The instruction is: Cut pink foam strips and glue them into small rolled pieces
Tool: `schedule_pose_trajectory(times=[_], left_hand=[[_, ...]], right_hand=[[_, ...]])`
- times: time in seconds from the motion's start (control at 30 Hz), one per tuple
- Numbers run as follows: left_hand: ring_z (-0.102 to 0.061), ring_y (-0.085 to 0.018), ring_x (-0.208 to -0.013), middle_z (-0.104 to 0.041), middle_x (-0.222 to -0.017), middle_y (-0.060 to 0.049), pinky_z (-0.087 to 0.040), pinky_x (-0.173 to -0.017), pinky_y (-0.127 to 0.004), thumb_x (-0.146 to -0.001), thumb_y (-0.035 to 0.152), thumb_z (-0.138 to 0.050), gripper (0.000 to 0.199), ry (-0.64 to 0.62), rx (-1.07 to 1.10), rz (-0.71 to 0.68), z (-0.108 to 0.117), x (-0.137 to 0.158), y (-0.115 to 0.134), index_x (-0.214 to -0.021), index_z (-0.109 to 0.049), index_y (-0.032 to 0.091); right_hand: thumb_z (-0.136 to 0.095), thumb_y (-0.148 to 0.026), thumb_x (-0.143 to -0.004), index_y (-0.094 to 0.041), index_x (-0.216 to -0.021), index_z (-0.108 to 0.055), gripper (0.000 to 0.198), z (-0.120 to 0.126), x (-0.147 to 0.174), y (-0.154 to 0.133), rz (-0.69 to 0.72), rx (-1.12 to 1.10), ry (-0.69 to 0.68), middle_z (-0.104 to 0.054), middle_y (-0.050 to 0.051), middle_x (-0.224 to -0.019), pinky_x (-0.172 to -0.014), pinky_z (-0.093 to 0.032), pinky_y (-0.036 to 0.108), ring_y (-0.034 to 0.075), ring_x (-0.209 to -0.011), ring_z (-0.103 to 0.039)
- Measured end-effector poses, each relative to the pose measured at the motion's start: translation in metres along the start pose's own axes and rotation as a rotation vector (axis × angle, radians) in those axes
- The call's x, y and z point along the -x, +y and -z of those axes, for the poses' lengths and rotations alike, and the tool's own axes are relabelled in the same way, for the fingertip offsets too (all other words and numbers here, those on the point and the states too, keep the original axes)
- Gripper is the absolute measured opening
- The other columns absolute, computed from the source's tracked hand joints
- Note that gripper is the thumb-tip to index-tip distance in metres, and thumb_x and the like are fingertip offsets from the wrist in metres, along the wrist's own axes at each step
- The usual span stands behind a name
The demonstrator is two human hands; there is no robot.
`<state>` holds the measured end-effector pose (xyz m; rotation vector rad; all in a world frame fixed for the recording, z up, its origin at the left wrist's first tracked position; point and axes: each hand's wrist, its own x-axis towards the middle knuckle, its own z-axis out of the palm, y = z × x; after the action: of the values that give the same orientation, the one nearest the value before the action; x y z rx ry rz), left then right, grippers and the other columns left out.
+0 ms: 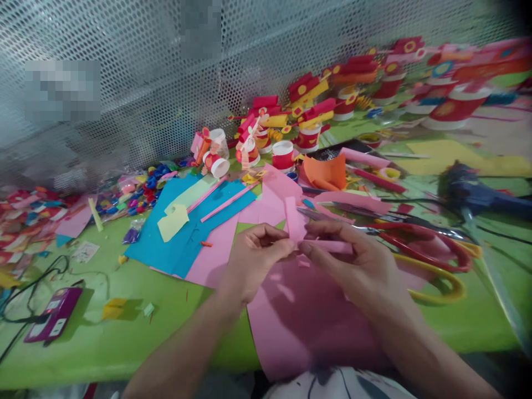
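Observation:
Between my two hands is a folded piece of pink paper [294, 217], with one strip standing up and another part pointing right. My left hand [260, 256] pinches its lower left end between thumb and fingers. Thumb and fingers of my right hand [353, 257] are closed on the rolled or folded part at the right. Below both hands lies a large pink sheet [286, 327], with small pink scraps on it. Scissors with red handles [440, 244] and scissors with yellow handles [444, 291] lie just right of my right hand.
Blue paper [174, 244] lies left of my hands. Decorated paper cups [283, 156] line the back along the mesh wall [137, 72]. A glue gun [486, 194] with a cord is at right. A purple power strip [54, 315] sits at left, near heaped bottle caps [155, 185].

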<state>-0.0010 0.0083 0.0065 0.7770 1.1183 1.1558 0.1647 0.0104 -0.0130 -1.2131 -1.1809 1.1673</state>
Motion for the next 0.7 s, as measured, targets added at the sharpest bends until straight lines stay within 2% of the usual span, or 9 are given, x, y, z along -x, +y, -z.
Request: schedule_pose_trajectory(times=[0.1, 0.13, 0.2, 0.27, 0.37, 0.57, 0.7], left_hand=[[-0.072, -0.012, -0.072, -0.073, -0.073, 0.000, -0.063, -0.080, -0.028, -0.070, 0.026, -0.089, 0.023, 0.028, 0.098, -0.022, -0.003, 0.000, -0.001, -0.077, -0.070, 0.015], [-0.073, -0.012, -0.073, -0.074, -0.074, 0.000, -0.063, -0.081, -0.028, -0.070, 0.027, -0.090, 0.025, 0.031, 0.126, -0.029, -0.004, 0.001, -0.002, -0.078, -0.070, 0.015], [-0.074, -0.013, -0.074, -0.075, -0.076, -0.001, -0.063, -0.084, -0.030, -0.069, 0.027, -0.092, 0.028, 0.035, 0.173, -0.030, -0.006, 0.001, -0.004, -0.080, -0.070, 0.014], [-0.075, -0.013, -0.076, -0.075, -0.079, -0.001, -0.063, -0.086, -0.031, -0.069, 0.026, -0.092, 0.028, 0.035, 0.199, -0.014, -0.007, 0.001, -0.007, -0.082, -0.070, 0.014], [-0.076, -0.014, -0.078, -0.075, -0.079, -0.001, -0.062, -0.089, -0.031, -0.071, 0.024, -0.090, 0.026, 0.020, 0.215, 0.028, -0.007, 0.003, -0.010, -0.082, -0.069, 0.014], [-0.074, -0.015, -0.074, -0.075, -0.078, -0.003, -0.064, -0.082, -0.031, -0.073, 0.028, -0.090, 0.024, -0.041, 0.161, 0.079, -0.005, 0.004, -0.008, -0.080, -0.071, 0.014], [-0.074, -0.016, -0.075, -0.076, -0.080, -0.005, -0.063, -0.081, -0.032, -0.075, 0.038, -0.089, 0.029, -0.008, 0.087, 0.042, -0.005, 0.005, -0.006, -0.077, -0.073, 0.014]], right_hand=[[-0.093, -0.031, -0.068, -0.024, -0.127, -0.068, 0.065, 0.002, -0.002, 0.002, -0.035, -0.088, -0.045, -0.076, 0.006, -0.107, -0.062, -0.061, 0.029, 0.018, -0.071, -0.072], [-0.093, -0.031, -0.068, -0.023, -0.125, -0.069, 0.062, 0.003, -0.003, 0.004, -0.051, -0.097, -0.090, -0.077, 0.006, -0.103, -0.063, -0.061, 0.029, 0.018, -0.072, -0.072], [-0.092, -0.034, -0.071, -0.020, -0.109, -0.076, 0.044, 0.004, -0.004, 0.008, -0.074, -0.083, -0.145, -0.077, 0.005, -0.091, -0.064, -0.061, 0.029, 0.019, -0.074, -0.072], [-0.092, -0.037, -0.070, -0.019, -0.092, -0.078, 0.031, 0.004, -0.005, 0.011, -0.059, -0.072, -0.126, -0.077, 0.005, -0.082, -0.064, -0.061, 0.029, 0.020, -0.073, -0.071], [-0.094, -0.036, -0.067, -0.021, -0.082, -0.080, 0.025, 0.001, -0.004, 0.008, -0.021, -0.064, -0.059, -0.078, 0.003, -0.076, -0.060, -0.059, 0.028, 0.019, -0.066, -0.070], [-0.087, -0.034, -0.074, -0.023, -0.084, -0.080, 0.016, -0.002, 0.000, -0.006, 0.002, -0.011, -0.047, -0.077, 0.001, -0.072, -0.057, -0.057, 0.028, 0.020, -0.065, -0.070], [-0.076, -0.028, -0.086, -0.024, -0.082, -0.075, 0.006, -0.003, 0.001, -0.006, 0.204, 0.161, -0.025, -0.074, 0.000, -0.072, -0.062, -0.057, 0.028, 0.018, -0.065, -0.069]])
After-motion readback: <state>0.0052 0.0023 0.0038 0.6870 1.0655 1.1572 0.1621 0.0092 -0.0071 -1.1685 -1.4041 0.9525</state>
